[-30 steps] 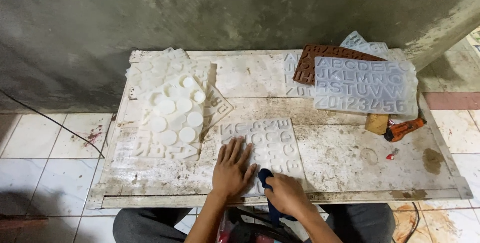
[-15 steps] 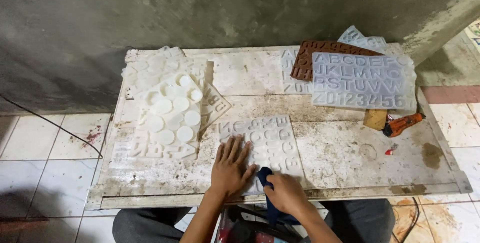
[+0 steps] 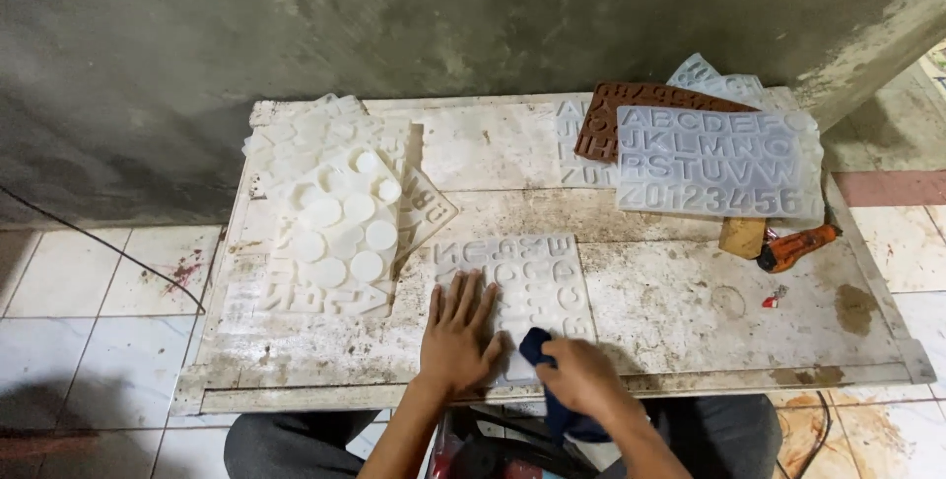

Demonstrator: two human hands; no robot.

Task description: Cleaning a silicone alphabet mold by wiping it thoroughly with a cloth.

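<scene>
Stained and dusty, the white bench [image 3: 690,321] stands against a grey wall. Left hand [image 3: 459,333] presses flat, fingers spread, on a clear letter mould [image 3: 537,282] at the near edge. Right hand [image 3: 583,376] grips a dark blue cloth [image 3: 533,345] touching that mould. Judging by this, wiping is underway; 2 mould stacks [image 3: 330,213] wait apart.

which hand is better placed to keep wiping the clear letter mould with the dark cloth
Right, most likely. The right hand already grips the dark blue cloth at the near edge of the clear letter mould, while the left hand lies flat on the mould, pinning it to the table.
</scene>
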